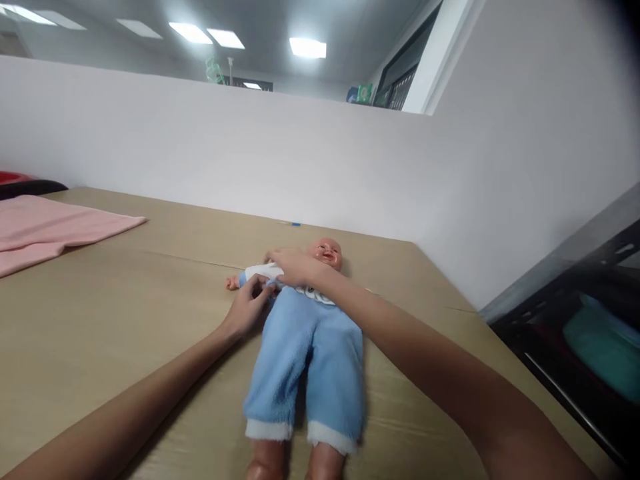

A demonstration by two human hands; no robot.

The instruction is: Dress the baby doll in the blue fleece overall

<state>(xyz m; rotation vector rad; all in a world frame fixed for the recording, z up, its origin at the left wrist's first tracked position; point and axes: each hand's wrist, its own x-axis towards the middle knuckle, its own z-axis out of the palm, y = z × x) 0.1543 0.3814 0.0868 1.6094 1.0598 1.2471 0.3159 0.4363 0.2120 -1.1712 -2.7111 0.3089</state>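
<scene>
Doll, one, on its back on the tan counter (175,307), head toward the white partition (225,153), feet toward the viewer. The doll (311,320) wears light blue plush trousers (285,340) with white cuffs and a white top (263,271) with a blue sleeve cuff; one arm extends to the left of the view.

Left hand (247,305): beside the doll's waist, at the blue fabric by the outstretched arm. Thumb and fingers curl toward one another there; whether they pinch the cloth cannot be told.

Right hand (296,265): across the doll's chest, over the top near the shoulder. Fingers bent downward; their grip cannot be told.

Pink cloth (60,227): flat, at the counter's left side, well apart from the doll.

Small blue piece (296,225): at the counter's far edge, near the partition.

Dark rack (560,340): right of the counter, with a teal item (603,350), blurred.

Ceiling lights (307,47): several, lit, beyond the partition.
</scene>
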